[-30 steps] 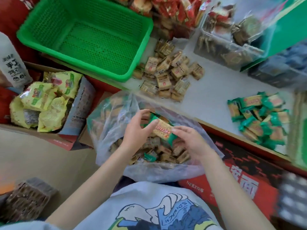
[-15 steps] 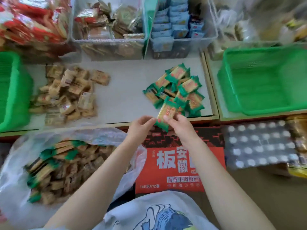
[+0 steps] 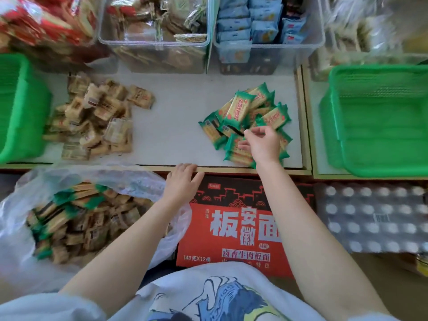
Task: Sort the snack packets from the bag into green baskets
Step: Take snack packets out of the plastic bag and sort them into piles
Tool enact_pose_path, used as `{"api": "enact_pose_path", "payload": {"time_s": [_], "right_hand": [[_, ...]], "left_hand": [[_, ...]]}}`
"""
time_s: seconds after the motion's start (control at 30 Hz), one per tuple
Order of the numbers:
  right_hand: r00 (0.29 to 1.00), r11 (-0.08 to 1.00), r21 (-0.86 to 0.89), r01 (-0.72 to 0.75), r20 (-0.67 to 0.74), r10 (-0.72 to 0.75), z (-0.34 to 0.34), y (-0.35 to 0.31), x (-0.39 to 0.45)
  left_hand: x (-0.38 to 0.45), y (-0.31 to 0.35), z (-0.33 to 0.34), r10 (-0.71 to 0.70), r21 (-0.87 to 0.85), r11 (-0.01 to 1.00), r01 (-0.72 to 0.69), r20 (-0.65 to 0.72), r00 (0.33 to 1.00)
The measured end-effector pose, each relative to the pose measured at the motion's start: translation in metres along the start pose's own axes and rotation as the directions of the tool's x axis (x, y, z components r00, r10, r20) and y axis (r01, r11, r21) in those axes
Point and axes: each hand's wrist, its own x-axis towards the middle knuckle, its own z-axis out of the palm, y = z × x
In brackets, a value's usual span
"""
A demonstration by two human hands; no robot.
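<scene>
A clear plastic bag (image 3: 20, 258) at lower left holds mixed brown and green-ended snack packets (image 3: 69, 218). On the white shelf (image 3: 176, 126) lie two piles: brown packets (image 3: 97, 117) to the left and green-edged packets (image 3: 240, 110) to the right. My right hand (image 3: 261, 142) hovers over the near side of the green pile, fingers loosely curled, with no packet in its grip. Fingers relaxed, my left hand (image 3: 183, 181) rests on the shelf's front edge beside the bag's mouth. One empty green basket (image 3: 20, 107) stands at far left, another (image 3: 375, 121) at far right.
Two clear bins (image 3: 157, 59) (image 3: 266, 59) of other snacks stand at the back of the shelf, with red packets (image 3: 41, 31) at top left. Below the shelf sit a red carton (image 3: 231, 230) and a shrink-wrapped pack of bottles (image 3: 370, 216).
Both hands carried one green-edged packet from the bag to the green pile. My right hand has let it go there, and my left hand has dropped back to the shelf edge.
</scene>
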Motion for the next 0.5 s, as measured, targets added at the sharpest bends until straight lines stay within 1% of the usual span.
{"api": "enact_pose_path", "payload": {"time_s": [0.07,0.1,0.13,0.17,0.2,0.23,0.27,0.33,0.4,0.47,0.5], "right_hand": [[0.995,1.0,0.014,-0.005,0.105,0.003,0.005,0.007,-0.021],[0.985,1.0,0.011,-0.008,0.172,0.006,0.01,0.011,-0.033],[0.969,1.0,-0.005,-0.015,0.245,0.016,0.018,0.015,-0.047],[0.947,0.999,-0.023,-0.025,0.32,0.031,0.028,0.021,-0.061],[0.919,0.998,-0.045,-0.034,0.39,0.049,0.04,0.027,-0.075],[0.889,0.997,-0.066,-0.04,0.453,0.065,0.055,0.034,-0.089],[0.858,0.995,-0.095,-0.031,0.508,0.075,0.072,0.041,-0.104],[0.789,0.987,-0.157,0.009,0.608,0.09,0.108,0.058,-0.133],[0.716,0.974,-0.221,0.048,0.687,0.121,0.144,0.076,-0.16],[0.653,0.954,-0.291,0.078,0.738,0.171,0.175,0.096,-0.182],[0.63,0.936,-0.337,0.1,0.75,0.203,0.188,0.105,-0.191]], "left_hand": [[-0.008,0.001,-0.011,0.045,-0.072,0.996,-0.043,0.025,0.999],[-0.015,-0.002,-0.018,0.079,-0.115,0.99,-0.082,-0.029,0.996],[-0.027,-0.008,-0.025,0.106,-0.152,0.98,-0.126,-0.136,0.985],[-0.04,-0.019,-0.031,0.112,-0.177,0.971,-0.163,-0.269,0.956],[-0.057,-0.034,-0.037,0.084,-0.201,0.965,-0.17,-0.377,0.922],[-0.073,-0.055,-0.04,0.025,-0.239,0.961,-0.141,-0.432,0.902],[-0.089,-0.078,-0.041,-0.05,-0.276,0.958,-0.078,-0.429,0.902],[-0.118,-0.133,-0.038,-0.198,-0.295,0.95,0.1,-0.325,0.925],[-0.148,-0.186,-0.029,-0.293,-0.219,0.944,0.247,-0.211,0.933],[-0.176,-0.228,-0.022,-0.355,-0.129,0.932,0.339,-0.135,0.925],[-0.188,-0.245,-0.018,-0.376,-0.11,0.925,0.364,-0.109,0.92]]}}
